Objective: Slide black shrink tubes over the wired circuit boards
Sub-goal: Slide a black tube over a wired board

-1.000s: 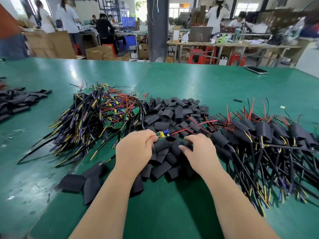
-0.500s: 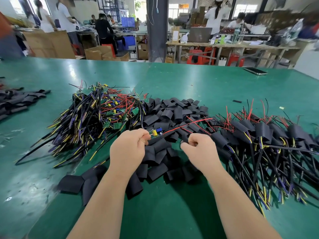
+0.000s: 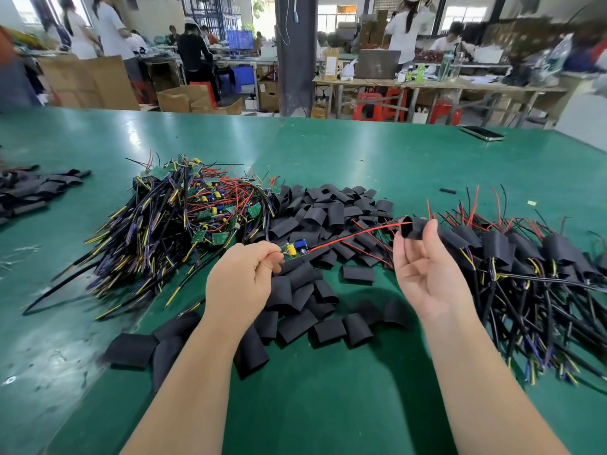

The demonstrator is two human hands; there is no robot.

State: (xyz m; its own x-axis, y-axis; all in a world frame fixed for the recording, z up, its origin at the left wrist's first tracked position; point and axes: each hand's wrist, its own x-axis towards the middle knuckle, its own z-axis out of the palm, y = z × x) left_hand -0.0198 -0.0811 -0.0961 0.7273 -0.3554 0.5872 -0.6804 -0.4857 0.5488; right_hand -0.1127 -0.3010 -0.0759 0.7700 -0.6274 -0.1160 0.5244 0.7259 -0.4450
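Note:
My left hand (image 3: 241,284) pinches a small green circuit board (image 3: 295,249) with a yellow and a blue part on it. Red and black wires (image 3: 354,234) run from the board to the right. My right hand (image 3: 427,274), palm up, pinches a black shrink tube (image 3: 414,228) at its fingertips, with the wire ends at the tube's open mouth. A heap of loose black shrink tubes (image 3: 325,218) lies on the green table (image 3: 328,405) under and behind both hands.
A pile of bare wired boards (image 3: 184,218) lies at the left. Boards with tubes on them (image 3: 532,257) are heaped at the right. More black tubes (image 3: 26,192) sit at the far left edge. A phone (image 3: 481,133) lies at the table's far right. People work in the background.
My right hand has lifted a black tube out of the heap, turned palm up and moved right. My left hand raised the board, and the wires now stretch toward the tube.

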